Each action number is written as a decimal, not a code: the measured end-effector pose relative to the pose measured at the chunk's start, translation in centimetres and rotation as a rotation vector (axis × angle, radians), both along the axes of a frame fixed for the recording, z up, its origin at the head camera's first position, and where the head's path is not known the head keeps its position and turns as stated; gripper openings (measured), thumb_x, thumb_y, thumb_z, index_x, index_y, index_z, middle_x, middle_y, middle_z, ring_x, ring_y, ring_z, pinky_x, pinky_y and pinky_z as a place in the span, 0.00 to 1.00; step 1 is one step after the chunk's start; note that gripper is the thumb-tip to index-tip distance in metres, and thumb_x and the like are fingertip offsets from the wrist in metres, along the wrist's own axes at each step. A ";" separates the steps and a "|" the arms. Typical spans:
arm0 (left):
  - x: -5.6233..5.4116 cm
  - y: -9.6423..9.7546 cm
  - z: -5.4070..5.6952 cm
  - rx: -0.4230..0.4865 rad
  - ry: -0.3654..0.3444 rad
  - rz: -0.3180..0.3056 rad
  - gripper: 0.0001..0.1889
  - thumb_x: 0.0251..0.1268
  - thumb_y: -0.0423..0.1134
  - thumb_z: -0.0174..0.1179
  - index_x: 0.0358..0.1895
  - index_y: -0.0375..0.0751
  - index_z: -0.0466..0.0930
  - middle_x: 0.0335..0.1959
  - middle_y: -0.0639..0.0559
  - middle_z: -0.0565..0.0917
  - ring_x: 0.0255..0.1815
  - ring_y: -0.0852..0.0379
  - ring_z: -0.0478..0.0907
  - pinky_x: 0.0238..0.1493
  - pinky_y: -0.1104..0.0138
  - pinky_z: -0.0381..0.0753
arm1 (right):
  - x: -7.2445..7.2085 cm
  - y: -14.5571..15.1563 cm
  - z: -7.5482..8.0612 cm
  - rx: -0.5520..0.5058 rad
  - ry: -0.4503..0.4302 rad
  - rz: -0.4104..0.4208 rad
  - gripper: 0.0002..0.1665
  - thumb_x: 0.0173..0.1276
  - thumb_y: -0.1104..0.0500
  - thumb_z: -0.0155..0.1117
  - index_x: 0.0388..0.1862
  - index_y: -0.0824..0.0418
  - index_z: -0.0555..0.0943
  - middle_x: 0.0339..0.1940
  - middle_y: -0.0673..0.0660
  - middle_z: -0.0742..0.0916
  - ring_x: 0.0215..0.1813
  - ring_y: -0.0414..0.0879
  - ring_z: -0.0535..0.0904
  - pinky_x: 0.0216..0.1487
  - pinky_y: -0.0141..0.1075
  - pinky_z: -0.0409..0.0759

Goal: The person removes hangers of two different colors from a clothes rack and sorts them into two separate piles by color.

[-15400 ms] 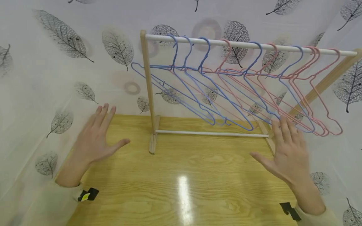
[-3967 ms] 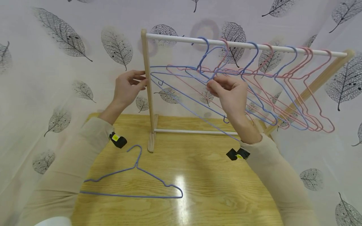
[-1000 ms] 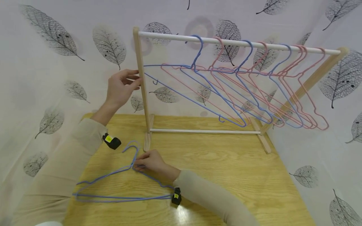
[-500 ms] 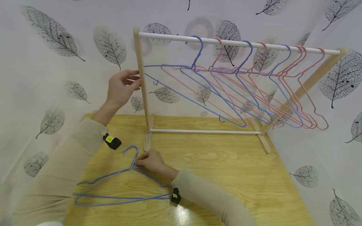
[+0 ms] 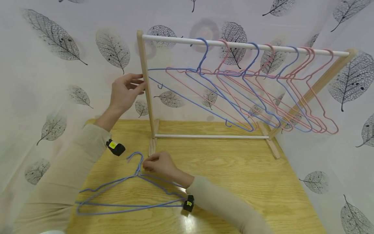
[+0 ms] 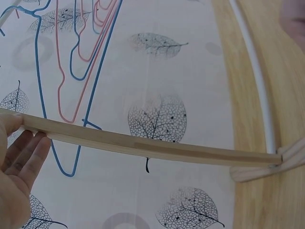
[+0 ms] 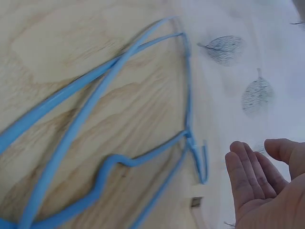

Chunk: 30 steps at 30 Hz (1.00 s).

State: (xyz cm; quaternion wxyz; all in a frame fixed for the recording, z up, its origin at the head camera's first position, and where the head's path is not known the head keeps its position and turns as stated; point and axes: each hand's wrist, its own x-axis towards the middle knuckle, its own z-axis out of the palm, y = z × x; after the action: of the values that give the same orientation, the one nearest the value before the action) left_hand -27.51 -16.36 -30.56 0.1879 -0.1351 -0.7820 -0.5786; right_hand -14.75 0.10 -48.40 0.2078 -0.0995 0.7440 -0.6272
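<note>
My left hand (image 5: pixel 125 91) pinches the left wooden post (image 5: pixel 149 107) of a small clothes rack. In the left wrist view, the thumb lies on one side of this post (image 6: pixel 143 144) and the fingers on the other. Two blue clothes hangers (image 5: pixel 111 213) lie overlapped on the table, slightly fanned apart, hooks together and towards the rack. My right hand (image 5: pixel 162 164) is just right of their necks. The right wrist view shows this hand (image 7: pixel 262 186) holding nothing, its fingers fairly straight, apart from the hangers (image 7: pixel 189 90).
Several blue and pink hangers (image 5: pixel 203 60) hang from the rack's white top rail (image 5: pixel 172 39), the left stretch of which is bare. A lower white rail (image 5: pixel 210 136) joins the feet. The rack stands on the wooden table (image 5: pixel 228 182) before a leaf-print backdrop (image 5: pixel 117 13).
The two leftmost blue hangers went from the rail to the table, one after the other. Just now my right hand let go of the second and drew slightly right. My left hand keeps the post.
</note>
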 end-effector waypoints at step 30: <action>0.0 -0.2 -0.2 0.008 0.008 -0.023 0.16 0.73 0.34 0.67 0.59 0.31 0.86 0.38 0.63 0.88 0.33 0.69 0.88 0.42 0.78 0.93 | -1.7 9.5 12.7 -0.321 0.072 -0.143 0.12 0.78 0.63 0.64 0.51 0.71 0.87 0.33 0.47 0.94 0.38 0.40 0.92 0.54 0.41 0.96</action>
State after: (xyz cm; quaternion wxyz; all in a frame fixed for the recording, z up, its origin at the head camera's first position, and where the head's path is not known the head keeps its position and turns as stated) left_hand -27.55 -16.51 -30.73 0.1849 -0.1455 -0.7775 -0.5831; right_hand -16.45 9.60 -35.75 0.1173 -0.1005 0.6465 -0.7471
